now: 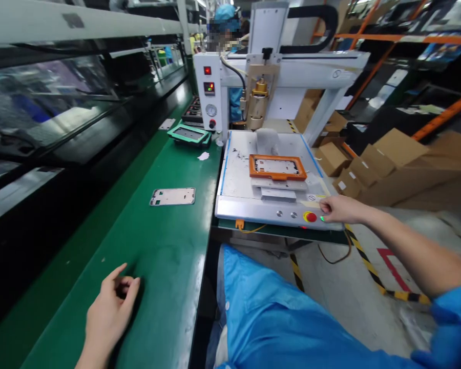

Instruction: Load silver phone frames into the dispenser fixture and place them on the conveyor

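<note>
My left hand (113, 302) hovers over or rests on the green bench top, empty, with fingers loosely curled and the thumb apart from them. Beyond it, a phone frame (173, 196) lies flat on the bench. At the front right edge of a white benchtop machine (240, 205), my right hand (340, 208) is closed, beside a green-lit button (322, 219) and touching the panel there. Nothing shows in its fingers. An orange fixture (277, 177) on the machine's plate holds another phone frame (275, 166). A brass-coloured dispensing head (258, 105) hangs above and behind the fixture.
A red emergency stop (311, 217) sits left of my right hand. Green trays (189, 134) and a white scrap (203, 156) lie farther up the bench. Cardboard boxes (392, 148) stand at right. A co-worker in a blue cap (226, 12) is behind the machine.
</note>
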`<state>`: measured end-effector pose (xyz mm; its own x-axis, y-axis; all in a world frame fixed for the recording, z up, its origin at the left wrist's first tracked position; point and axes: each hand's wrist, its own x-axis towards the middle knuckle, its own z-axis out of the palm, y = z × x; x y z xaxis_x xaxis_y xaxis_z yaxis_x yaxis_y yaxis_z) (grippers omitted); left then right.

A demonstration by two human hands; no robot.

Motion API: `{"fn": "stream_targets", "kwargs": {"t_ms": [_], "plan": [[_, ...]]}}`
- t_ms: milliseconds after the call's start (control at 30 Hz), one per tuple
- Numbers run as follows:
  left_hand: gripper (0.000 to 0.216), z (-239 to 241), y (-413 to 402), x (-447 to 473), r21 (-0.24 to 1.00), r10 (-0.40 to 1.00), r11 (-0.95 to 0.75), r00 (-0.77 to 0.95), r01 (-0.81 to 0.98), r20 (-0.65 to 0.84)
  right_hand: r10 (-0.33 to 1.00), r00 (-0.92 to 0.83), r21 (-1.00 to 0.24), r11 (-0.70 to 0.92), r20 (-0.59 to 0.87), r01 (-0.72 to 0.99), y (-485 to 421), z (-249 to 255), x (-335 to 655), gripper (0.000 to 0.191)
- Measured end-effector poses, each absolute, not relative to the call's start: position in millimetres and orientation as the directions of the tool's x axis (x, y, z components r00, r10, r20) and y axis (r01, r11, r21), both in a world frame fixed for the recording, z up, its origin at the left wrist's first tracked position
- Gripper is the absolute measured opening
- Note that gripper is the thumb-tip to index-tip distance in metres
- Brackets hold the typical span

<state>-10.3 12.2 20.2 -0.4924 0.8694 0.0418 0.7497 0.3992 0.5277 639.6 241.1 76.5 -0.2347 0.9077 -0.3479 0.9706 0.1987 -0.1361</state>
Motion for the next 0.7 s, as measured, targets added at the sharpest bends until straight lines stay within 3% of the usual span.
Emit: {"fn": "stream_targets", "kwargs": {"t_ms": [100,200,267,333,400,467,533,600,700], "plan": [[0.067,22,12,-8,0.545,0.875,0.383,-0.482,0.746,0.045,0.88,-0.264,-0.097,0.246,-0.395,0.964,244,96,617,0.028],[0.063,21,13,-7,0.548,0.885,0.348,-0.46,0.761,0.076,0.8,-0.479,-0.347,0.361,-0.361,0.866,233,115,555,0.023],[0.06,19,13,-7,0.555,0.891,0.321,-0.444,0.767,0.099,0.713,-0.65,-0.507,0.472,-0.262,0.722,222,114,493,0.024],[0.058,17,12,-8,0.573,0.893,0.3,-0.436,0.763,0.113,0.601,-0.79,-0.586,0.599,-0.121,0.545,215,99,422,0.033],[0.056,16,11,-8,0.592,0.893,0.285,-0.434,0.754,0.123,0.521,-0.853,-0.607,0.685,0.02,0.404,216,72,353,0.062],[0.053,15,10,-8,0.607,0.893,0.271,-0.43,0.747,0.131,0.578,-0.813,-0.625,0.66,0.068,0.417,224,44,293,0.092],[0.049,14,10,-9,0.62,0.898,0.246,-0.415,0.745,0.143,0.718,-0.693,-0.632,0.568,0.066,0.527,234,22,246,0.108],[0.047,12,11,-10,0.634,0.907,0.218,-0.393,0.742,0.148,0.812,-0.577,-0.626,0.497,0.09,0.601,243,8,211,0.109],[0.044,9,15,-13,0.654,0.918,0.204,-0.375,0.728,0.131,0.806,-0.564,-0.619,0.538,0.178,0.573,249,-2,165,0.1]]}}
